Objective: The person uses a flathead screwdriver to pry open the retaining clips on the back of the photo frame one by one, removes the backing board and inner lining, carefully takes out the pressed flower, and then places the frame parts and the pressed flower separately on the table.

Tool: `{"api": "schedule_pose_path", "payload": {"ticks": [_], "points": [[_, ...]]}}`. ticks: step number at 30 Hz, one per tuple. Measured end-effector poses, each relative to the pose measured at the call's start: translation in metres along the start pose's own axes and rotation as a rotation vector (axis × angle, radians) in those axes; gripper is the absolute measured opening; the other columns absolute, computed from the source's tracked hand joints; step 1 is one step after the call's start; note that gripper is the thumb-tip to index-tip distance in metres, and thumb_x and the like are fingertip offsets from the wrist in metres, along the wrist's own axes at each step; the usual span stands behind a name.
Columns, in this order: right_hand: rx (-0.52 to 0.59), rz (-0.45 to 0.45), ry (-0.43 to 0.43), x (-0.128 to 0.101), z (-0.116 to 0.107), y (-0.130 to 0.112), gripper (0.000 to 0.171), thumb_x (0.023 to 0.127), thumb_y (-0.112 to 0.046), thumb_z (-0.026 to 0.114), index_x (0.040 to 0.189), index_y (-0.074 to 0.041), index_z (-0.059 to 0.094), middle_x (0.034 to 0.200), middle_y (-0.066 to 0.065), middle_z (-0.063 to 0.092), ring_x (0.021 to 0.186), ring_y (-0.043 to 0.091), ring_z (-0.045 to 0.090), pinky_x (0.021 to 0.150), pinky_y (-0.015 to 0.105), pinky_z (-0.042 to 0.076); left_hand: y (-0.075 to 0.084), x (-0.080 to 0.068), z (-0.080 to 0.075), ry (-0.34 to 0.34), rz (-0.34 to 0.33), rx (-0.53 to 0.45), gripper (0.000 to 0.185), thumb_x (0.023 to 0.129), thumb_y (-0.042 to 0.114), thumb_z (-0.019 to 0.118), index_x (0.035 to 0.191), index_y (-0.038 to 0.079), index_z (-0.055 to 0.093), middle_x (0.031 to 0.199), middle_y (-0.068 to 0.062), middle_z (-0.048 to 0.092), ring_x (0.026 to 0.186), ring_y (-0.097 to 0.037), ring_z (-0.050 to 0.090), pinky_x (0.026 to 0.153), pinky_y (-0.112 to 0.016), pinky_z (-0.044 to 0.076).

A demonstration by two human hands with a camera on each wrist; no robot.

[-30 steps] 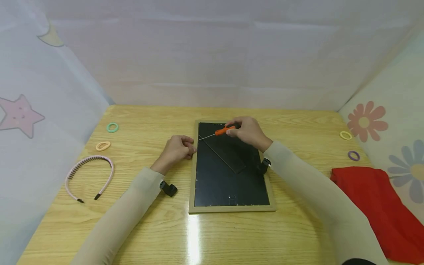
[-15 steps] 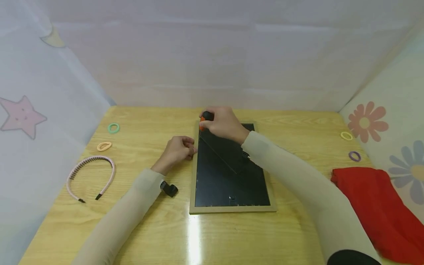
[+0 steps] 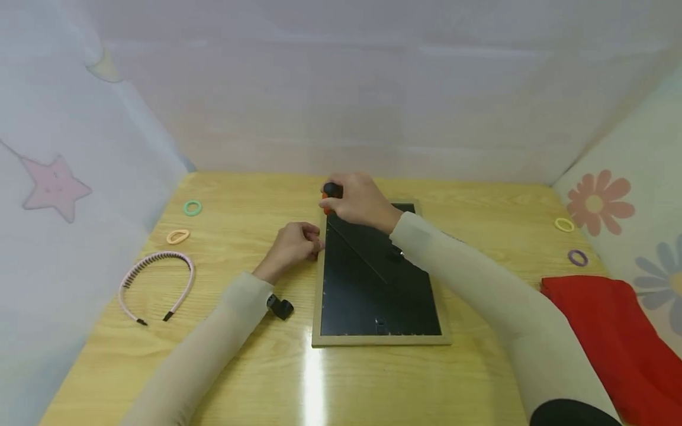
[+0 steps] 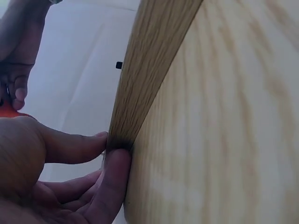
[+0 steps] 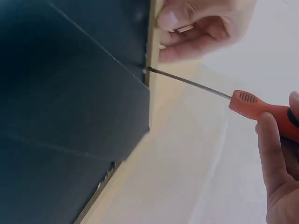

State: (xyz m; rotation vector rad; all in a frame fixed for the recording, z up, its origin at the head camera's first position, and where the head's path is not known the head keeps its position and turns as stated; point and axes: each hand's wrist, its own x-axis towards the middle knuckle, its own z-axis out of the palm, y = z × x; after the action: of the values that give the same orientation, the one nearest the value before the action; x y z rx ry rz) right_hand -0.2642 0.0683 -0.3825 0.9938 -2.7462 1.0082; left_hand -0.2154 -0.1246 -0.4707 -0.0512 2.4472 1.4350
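Screwdriver: light, stiff, my right hand wraps its handle; frame: rigid, left hand pinches its left edge.

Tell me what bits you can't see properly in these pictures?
- Head view: the screwdriver shaft and tip are hidden under the right hand.
- Right wrist view: the handle's end is cut off by the picture edge; the tip meets the picture frame edge, too small to tell what it touches.
- Left wrist view: the left hand and frame are blurred, too close.
- Head view: the front of the frame faces the table.
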Motion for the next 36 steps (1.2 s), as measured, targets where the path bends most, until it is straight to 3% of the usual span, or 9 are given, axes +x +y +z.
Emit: {"api": "schedule_pose_path", "payload": {"ticks": [4,7,10,13,15,19,22,30,36], "points": [[0.083,0.079,0.130,-0.011,-0.017,0.020,0.019,0.094,-0.030,0.073,0.109,-0.017,0.072,0.093,0.002,0.073,0.066,0.017,0.059,0.057,0.026,0.046,0.000,-0.001,0.000,0.024,0.011,0.059,0.038,0.091,0.009,0.071,0.128,0.002,0.063,0.104,-0.011,0.071,0.087,-0.019,0.074,0.072,-0.029,0.064],[0.169,0.198,0.235,-0.024,-0.032,0.042,0.022,0.093,-0.028,0.075,0.112,-0.016,0.073,0.099,0.006,0.075,0.074,0.018,0.066,0.061,0.025,0.051,0.005,0.003,-0.003,0.113,0.098,0.142,0.038,0.091,0.014,0.072,0.127,0.005,0.064,0.110,-0.010,0.070,0.096,-0.023,0.070,0.078,-0.033,0.062],[0.264,0.348,0.264,-0.041,-0.042,0.068,0.025,0.093,-0.025,0.075,0.116,-0.016,0.071,0.107,0.009,0.074,0.085,0.021,0.070,0.066,0.023,0.053,0.017,0.017,-0.007,0.194,0.212,0.231,0.039,0.093,0.019,0.071,0.129,0.005,0.062,0.120,-0.012,0.066,0.109,-0.028,0.064,0.089,-0.042,0.058],[0.353,0.469,0.234,-0.058,-0.043,0.090,0.029,0.095,-0.022,0.073,0.122,-0.013,0.068,0.118,0.010,0.069,0.091,0.022,0.069,0.072,0.025,0.055,0.029,0.040,-0.007,0.164,0.293,0.319,0.046,0.094,0.023,0.070,0.135,0.004,0.059,0.134,-0.015,0.061,0.122,-0.034,0.059,0.102,-0.051,0.054],[0.382,0.505,0.208,-0.067,-0.041,0.100,0.031,0.095,-0.020,0.072,0.125,-0.011,0.067,0.123,0.011,0.067,0.094,0.020,0.069,0.077,0.029,0.057,0.036,0.056,-0.005,0.079,0.318,0.400,0.055,0.094,0.027,0.071,0.141,0.004,0.055,0.144,-0.017,0.055,0.128,-0.036,0.055,0.107,-0.054,0.051],[0.367,0.505,0.183,-0.078,-0.032,0.106,0.033,0.096,-0.022,0.072,0.126,-0.013,0.067,0.120,0.013,0.070,0.083,0.017,0.062,0.068,0.027,0.050,0.036,0.078,-0.004,-0.123,0.315,0.568,0.076,0.089,0.035,0.078,0.151,0.006,0.044,0.159,-0.017,0.040,0.143,-0.039,0.042,0.119,-0.058,0.040],[0.351,0.497,0.187,-0.081,-0.026,0.104,0.032,0.095,-0.024,0.073,0.125,-0.016,0.069,0.114,0.013,0.071,0.075,0.017,0.053,0.062,0.026,0.042,0.027,0.081,-0.007,-0.190,0.281,0.632,0.085,0.086,0.038,0.081,0.154,0.009,0.041,0.163,-0.015,0.034,0.150,-0.038,0.034,0.123,-0.060,0.033],[0.396,0.493,0.198,-0.076,-0.024,0.100,0.032,0.095,-0.023,0.073,0.125,-0.016,0.067,0.109,0.011,0.067,0.075,0.021,0.046,0.063,0.027,0.041,0.010,0.073,-0.015,-0.164,0.224,0.598,0.089,0.084,0.041,0.083,0.155,0.012,0.039,0.165,-0.015,0.030,0.152,-0.039,0.030,0.123,-0.058,0.035],[0.493,0.454,0.197,-0.072,-0.035,0.097,0.032,0.096,-0.018,0.071,0.127,-0.010,0.065,0.130,0.014,0.063,0.102,0.020,0.061,0.077,0.018,0.053,0.014,0.075,-0.019,-0.109,0.215,0.625,0.089,0.081,0.048,0.083,0.153,0.015,0.043,0.164,-0.014,0.031,0.151,-0.038,0.030,0.122,-0.058,0.037]]}}
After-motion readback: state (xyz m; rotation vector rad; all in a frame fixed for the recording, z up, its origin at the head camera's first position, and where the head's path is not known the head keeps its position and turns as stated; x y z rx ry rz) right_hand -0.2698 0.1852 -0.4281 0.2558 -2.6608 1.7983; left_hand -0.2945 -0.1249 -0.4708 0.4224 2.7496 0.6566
